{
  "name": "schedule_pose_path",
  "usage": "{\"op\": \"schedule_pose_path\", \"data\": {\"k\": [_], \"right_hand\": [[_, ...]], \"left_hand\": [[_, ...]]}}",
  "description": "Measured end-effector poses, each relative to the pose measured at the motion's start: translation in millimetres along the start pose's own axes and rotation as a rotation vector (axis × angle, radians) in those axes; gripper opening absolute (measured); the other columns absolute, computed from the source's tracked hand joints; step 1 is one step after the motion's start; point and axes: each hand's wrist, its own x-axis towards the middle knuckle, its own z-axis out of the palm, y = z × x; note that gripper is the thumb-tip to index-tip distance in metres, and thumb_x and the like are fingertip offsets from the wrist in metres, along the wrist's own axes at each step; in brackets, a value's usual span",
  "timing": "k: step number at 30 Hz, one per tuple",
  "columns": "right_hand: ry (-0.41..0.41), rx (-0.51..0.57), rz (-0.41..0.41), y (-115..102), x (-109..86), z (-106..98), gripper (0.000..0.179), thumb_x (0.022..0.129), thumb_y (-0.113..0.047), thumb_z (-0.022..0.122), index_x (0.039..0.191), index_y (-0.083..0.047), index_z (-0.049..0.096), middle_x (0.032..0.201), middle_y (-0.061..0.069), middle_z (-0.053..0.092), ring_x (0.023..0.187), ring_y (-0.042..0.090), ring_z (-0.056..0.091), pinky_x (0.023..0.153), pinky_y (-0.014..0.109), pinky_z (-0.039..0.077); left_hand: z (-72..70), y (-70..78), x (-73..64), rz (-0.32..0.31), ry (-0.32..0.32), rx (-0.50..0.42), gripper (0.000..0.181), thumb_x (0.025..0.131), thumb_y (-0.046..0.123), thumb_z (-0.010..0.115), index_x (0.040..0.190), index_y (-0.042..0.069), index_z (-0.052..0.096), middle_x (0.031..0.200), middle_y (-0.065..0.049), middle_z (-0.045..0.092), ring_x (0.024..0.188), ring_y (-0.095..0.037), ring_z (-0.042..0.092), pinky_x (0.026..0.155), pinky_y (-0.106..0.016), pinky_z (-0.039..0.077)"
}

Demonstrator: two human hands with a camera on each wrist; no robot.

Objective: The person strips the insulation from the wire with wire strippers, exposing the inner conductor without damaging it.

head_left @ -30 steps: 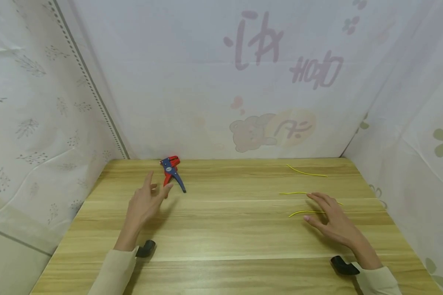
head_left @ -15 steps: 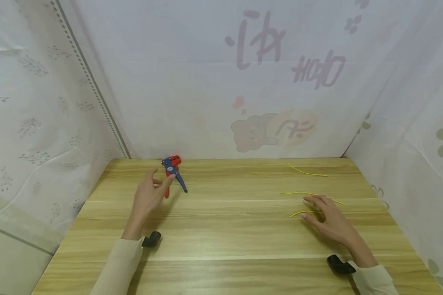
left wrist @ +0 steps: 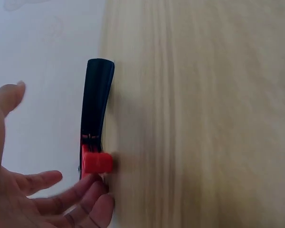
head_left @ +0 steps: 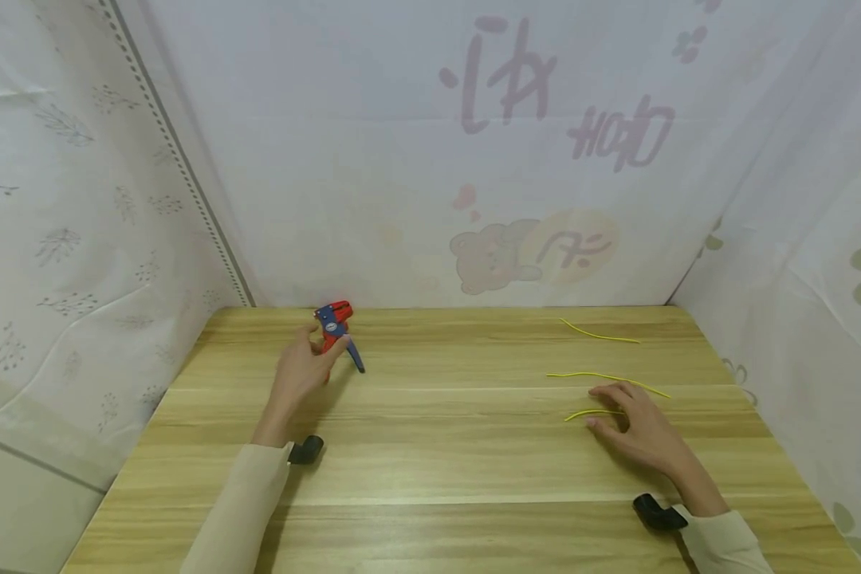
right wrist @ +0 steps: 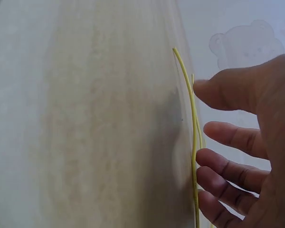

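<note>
At the back left of the table lies a wire stripper [head_left: 332, 320] with a blue body, red jaws and one red and one blue handle. My left hand [head_left: 300, 373] is at its handles. In the left wrist view the fingers [left wrist: 97, 209] are beside the red handle end, seemingly touching it, while the thumb stands apart from the dark handle [left wrist: 98, 95]. My right hand [head_left: 646, 430] hovers with spread, slightly bent fingers over the nearest yellow wire [head_left: 584, 412], partly hiding it. Just beyond that hand is the middle yellow wire [head_left: 577, 374].
A third yellow wire [head_left: 599, 332] lies near the table's back edge on the right. Patterned cloth [head_left: 373, 159] encloses the wooden table [head_left: 438, 454] at the back and sides. A black bent piece [head_left: 306, 450] sticks out at the left cuff, another [head_left: 658, 513] at the right.
My left hand has moved forward and right, up to the wire stripper's handles. The right hand has shifted slightly left, uncovering more of the middle wire. The stripper and wires lie where they were.
</note>
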Motion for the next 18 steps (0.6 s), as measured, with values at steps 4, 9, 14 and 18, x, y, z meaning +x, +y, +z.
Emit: {"op": "schedule_pose_path", "data": {"k": [4,9,14,18], "right_hand": [[0.018,-0.001,-0.023,1,1.7,3,0.04,0.088,-0.022,0.081,0.123,-0.008,0.067,0.117,0.009,0.064,0.106,0.028,0.059,0.086,0.051,0.05],[0.03,0.014,-0.035,-1,4.4,3,0.032,0.087,-0.016,0.081,0.116,-0.009,0.069,0.114,0.007,0.063,0.105,0.028,0.058,0.086,0.048,0.048],[0.022,0.044,-0.013,0,4.6,3,0.025,0.088,-0.014,0.08,0.11,-0.011,0.068,0.109,0.004,0.062,0.103,0.025,0.057,0.086,0.039,0.048],[0.013,0.06,-0.01,3,5.0,4,0.021,0.089,-0.013,0.079,0.106,-0.013,0.067,0.107,0.001,0.061,0.099,0.02,0.055,0.084,0.032,0.048]], "left_hand": [[3.9,1.0,6.1,-0.014,-0.019,0.019,0.108,0.091,0.077,0.052,0.159,-0.002,0.023,0.151,-0.032,0.046,0.135,-0.047,0.05,0.109,-0.061,0.045],[7.5,2.2,13.5,-0.009,-0.012,0.061,0.101,0.094,0.068,0.057,0.157,-0.005,0.028,0.153,-0.033,0.04,0.135,-0.049,0.046,0.107,-0.061,0.044],[9.3,4.8,19.4,-0.027,-0.018,0.082,0.093,0.095,0.062,0.061,0.155,-0.005,0.032,0.15,-0.032,0.044,0.135,-0.05,0.047,0.107,-0.061,0.044],[10.8,4.4,22.7,-0.059,-0.001,0.11,0.091,0.093,0.061,0.063,0.15,-0.005,0.038,0.143,-0.03,0.052,0.128,-0.047,0.054,0.1,-0.058,0.049]]}}
